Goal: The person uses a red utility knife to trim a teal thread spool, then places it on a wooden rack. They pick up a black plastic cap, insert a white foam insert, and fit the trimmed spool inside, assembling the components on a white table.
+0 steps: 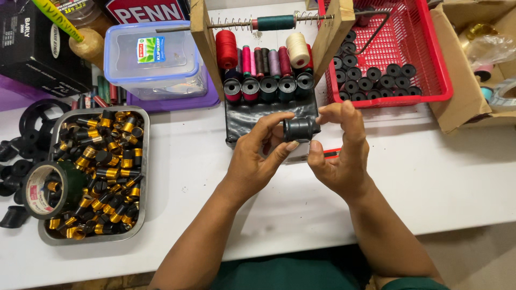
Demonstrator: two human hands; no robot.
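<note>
Both my hands meet over the middle of the white table point(441, 182). Between them is a small black spool point(300, 129), lying on its side. My left hand point(257, 156) pinches it with thumb and fingers from the left. My right hand point(341, 150) touches its right end with thumb and fingertips, the other fingers spread upward. Just behind the spool a black pad point(252, 115) lies under a wooden thread rack point(203, 37) that carries coloured thread spools point(260, 60) and a row of black bobbins point(269, 88).
A red basket point(430, 53) with several black spools stands at the back right, beside a cardboard box point(462, 102). At left sit a metal tray point(141, 215) of black-and-gold parts, a tape roll point(48, 188), loose black parts point(13, 161) and a clear lidded container point(153, 59).
</note>
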